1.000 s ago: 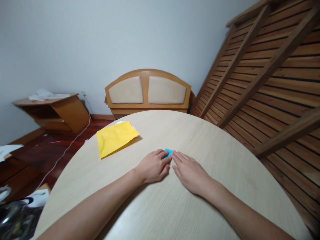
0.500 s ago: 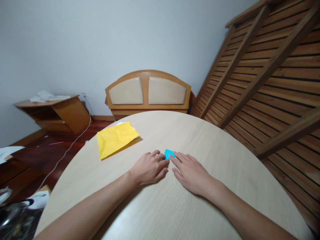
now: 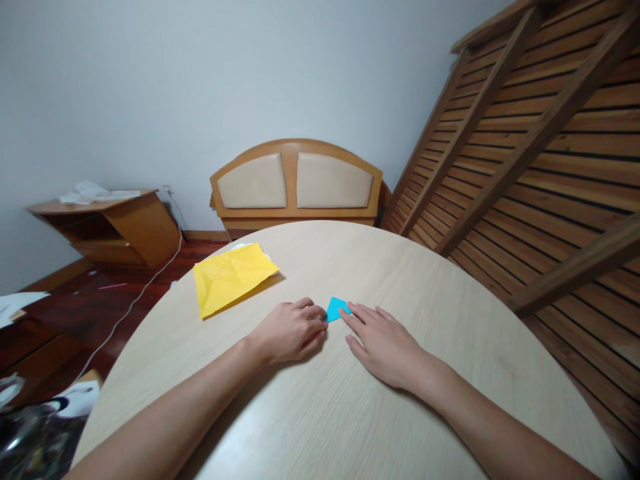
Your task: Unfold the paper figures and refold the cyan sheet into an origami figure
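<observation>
A small piece of folded blue paper (image 3: 336, 309) lies on the round table (image 3: 400, 273), its pointed top facing away from me. My left hand (image 3: 294, 331) is at its left edge, fingers curled in and closed on the corner there. The fingertips' exact grip is partly hidden. From the other side, my right hand (image 3: 383, 343) rests palm down with its fingers stretched out. Its index fingertip presses on the paper's right part, and the thumb lies on the tabletop below.
Creased yellow paper (image 3: 233, 277) lies at the table's far left with white sheets under it. Beyond the table are a wooden headboard (image 3: 291, 177) and a low cabinet (image 3: 130, 230). Slatted wooden panels (image 3: 500, 173) lean at the right. A white cable (image 3: 133, 305) crosses the floor.
My left hand has slid a little left to the paper's left edge, uncovering more of the blue paper. My right hand stays nearly still on it.
</observation>
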A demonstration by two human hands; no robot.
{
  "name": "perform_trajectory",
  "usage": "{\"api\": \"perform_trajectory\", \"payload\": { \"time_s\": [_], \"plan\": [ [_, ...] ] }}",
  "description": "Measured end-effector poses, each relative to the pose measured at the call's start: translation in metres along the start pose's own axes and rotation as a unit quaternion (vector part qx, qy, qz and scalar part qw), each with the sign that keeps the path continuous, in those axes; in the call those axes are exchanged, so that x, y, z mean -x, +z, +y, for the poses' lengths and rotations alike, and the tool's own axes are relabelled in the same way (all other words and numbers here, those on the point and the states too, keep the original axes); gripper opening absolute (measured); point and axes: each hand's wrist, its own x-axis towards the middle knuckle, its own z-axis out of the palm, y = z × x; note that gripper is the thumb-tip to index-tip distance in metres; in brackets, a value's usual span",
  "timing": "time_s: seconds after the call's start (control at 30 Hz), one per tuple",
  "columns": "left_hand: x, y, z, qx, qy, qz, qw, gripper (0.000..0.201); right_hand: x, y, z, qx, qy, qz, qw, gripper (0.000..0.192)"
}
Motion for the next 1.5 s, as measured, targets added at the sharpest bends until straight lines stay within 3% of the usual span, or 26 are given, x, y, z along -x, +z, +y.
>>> {"api": "perform_trajectory", "payload": {
  "time_s": [0.17,0.33,0.53,0.73,0.83,0.9,1.0,1.1,1.17,1.37,1.5],
  "plan": [
    [0.005,0.005,-0.009,0.024,0.009,0.010,1.000,0.027,0.000,-0.001,0.003,-0.015,-0.007,0.016,1.000,0.045],
    [-0.002,0.018,-0.010,0.038,-0.106,0.059,0.992,0.024,-0.011,-0.001,0.009,-0.046,-0.022,0.070,0.996,0.028],
    [-0.010,0.032,-0.004,0.071,-0.112,0.068,0.989,0.018,-0.021,0.005,0.018,-0.068,-0.032,0.104,0.992,0.021],
    [-0.013,0.026,-0.001,0.156,-0.174,0.099,0.967,0.018,-0.021,0.005,0.015,-0.083,-0.035,0.115,0.989,0.023],
    [-0.019,0.026,0.005,0.262,-0.231,0.154,0.924,0.017,-0.021,0.005,0.010,-0.110,-0.039,0.125,0.985,0.027],
    [-0.023,0.032,0.010,0.369,-0.261,0.188,0.872,0.020,-0.021,0.005,0.007,-0.135,-0.041,0.131,0.981,0.027],
    [-0.027,0.043,0.016,0.492,-0.273,0.224,0.796,0.030,-0.021,0.006,0.003,-0.188,-0.027,0.138,0.972,0.025],
    [-0.028,0.048,0.019,0.547,-0.270,0.241,0.755,0.028,-0.021,0.008,0.001,-0.254,-0.016,0.143,0.956,0.026],
    [-0.028,0.048,0.020,0.552,-0.263,0.248,0.751,0.029,-0.020,0.009,0.001,-0.290,-0.013,0.146,0.946,0.028],
    [-0.025,0.044,0.021,0.494,-0.243,0.278,0.787,0.036,-0.019,0.008,-0.005,-0.364,-0.006,0.170,0.916,0.031],
    [-0.024,0.044,0.024,0.521,-0.206,0.288,0.776,0.043,-0.017,0.008,-0.009,-0.430,0.006,0.177,0.886,0.034]
  ]
}}
